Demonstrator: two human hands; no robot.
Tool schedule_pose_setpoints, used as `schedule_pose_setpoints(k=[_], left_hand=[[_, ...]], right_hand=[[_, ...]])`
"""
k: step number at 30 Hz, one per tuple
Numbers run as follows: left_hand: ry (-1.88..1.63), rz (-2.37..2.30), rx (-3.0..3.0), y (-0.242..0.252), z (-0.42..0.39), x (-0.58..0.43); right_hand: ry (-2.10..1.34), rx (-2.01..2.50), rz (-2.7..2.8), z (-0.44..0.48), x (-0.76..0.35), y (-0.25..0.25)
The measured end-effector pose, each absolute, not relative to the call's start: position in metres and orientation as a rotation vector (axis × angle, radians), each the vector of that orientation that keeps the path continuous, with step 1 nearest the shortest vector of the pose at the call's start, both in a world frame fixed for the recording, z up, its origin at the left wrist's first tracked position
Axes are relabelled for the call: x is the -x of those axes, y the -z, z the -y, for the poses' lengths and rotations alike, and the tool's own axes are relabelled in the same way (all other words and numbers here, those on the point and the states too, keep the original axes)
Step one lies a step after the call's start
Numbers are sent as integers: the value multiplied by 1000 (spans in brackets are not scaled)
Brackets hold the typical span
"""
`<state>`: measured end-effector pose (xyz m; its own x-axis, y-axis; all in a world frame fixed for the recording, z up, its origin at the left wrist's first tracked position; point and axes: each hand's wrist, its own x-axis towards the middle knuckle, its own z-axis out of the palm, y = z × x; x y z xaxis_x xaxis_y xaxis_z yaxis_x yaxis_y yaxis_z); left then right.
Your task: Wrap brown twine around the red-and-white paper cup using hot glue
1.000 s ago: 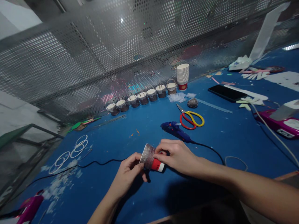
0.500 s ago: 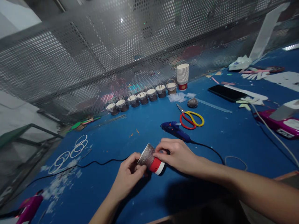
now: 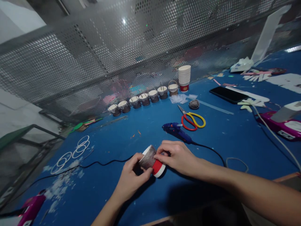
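Note:
A red and white paper cup [image 3: 159,168], its upper part wound with grey-brown cord, is tilted above the blue table. My left hand [image 3: 134,172] is closed around its rim side, thumb near the red band. At the edge of the wound cord, my right hand [image 3: 173,154] pinches with thumb and forefinger against the cup's side; the cord end in that pinch is too small to make out clearly. Just beyond my right hand lies a blue glue gun [image 3: 176,132]. Scissors [image 3: 191,121] with red and yellow handles rest behind it, near a ball of cord [image 3: 194,104].
Several cord-wrapped cups [image 3: 144,99] line the back by a perforated metal panel [image 3: 105,56], beside a stack of paper cups [image 3: 184,77]. A black phone [image 3: 228,94] lies right. White rings [image 3: 81,147] lie left. A black cable [image 3: 101,164] crosses the table.
The cup has turned slightly in my left hand, showing more of its open mouth. My left fingers have shifted a little along it; my right hand stays at the cord.

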<state>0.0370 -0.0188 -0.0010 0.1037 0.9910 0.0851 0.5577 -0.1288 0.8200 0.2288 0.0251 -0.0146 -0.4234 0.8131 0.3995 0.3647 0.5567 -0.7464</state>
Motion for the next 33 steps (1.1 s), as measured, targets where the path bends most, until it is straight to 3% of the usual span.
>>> schedule_pose_setpoints(k=[16, 23, 27, 30, 33], left_hand=[[-1005, -1643, -1834, 3, 16, -38], [-1102, -1698, -1765, 11, 12, -29], [-1095, -1676, -1784, 10, 12, -29], [-1118, -1696, -1779, 8, 13, -30], [-1141, -1719, -1813, 6, 13, -30]], right_hand=[[-856, 865, 1978, -17, -233, 0], [-507, 537, 2607, 32, -264, -31], [-672, 429, 2628, 48, -298, -44], [-677, 675, 2465, 27, -322, -36], [-446, 1125, 2292, -12, -331, -14]])
